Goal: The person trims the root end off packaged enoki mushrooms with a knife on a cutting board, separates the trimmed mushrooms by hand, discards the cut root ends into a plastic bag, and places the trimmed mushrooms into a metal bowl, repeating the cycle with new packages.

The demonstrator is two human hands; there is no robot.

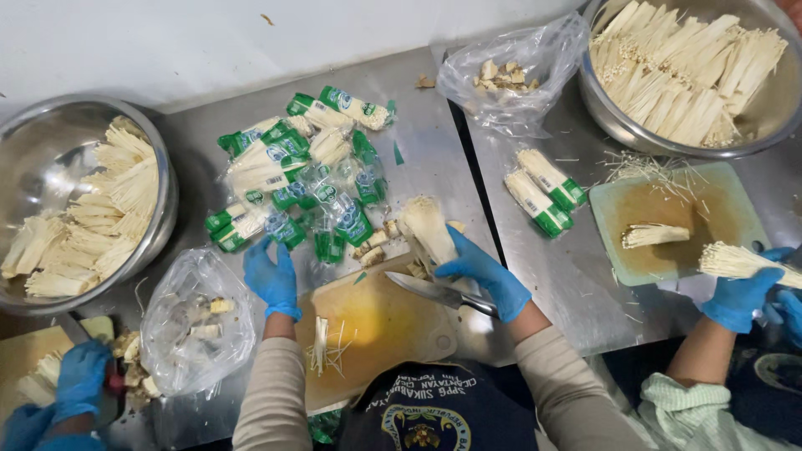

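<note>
My left hand, in a blue glove, reaches with fingers spread toward a pile of enoki mushroom packs in clear and green wrappers; its fingertips are at the nearest pack. My right hand, also blue-gloved, grips a bundle of unwrapped enoki mushrooms and a knife whose blade points left over a yellowish cutting board. A few loose mushroom strands lie on the board. Cut root stubs sit by the board's far edge.
A steel bowl of trimmed mushrooms stands left, another bowl far right. Clear bags of root scraps lie on the steel table. Other people's gloved hands work at the left and at the right beside a green board.
</note>
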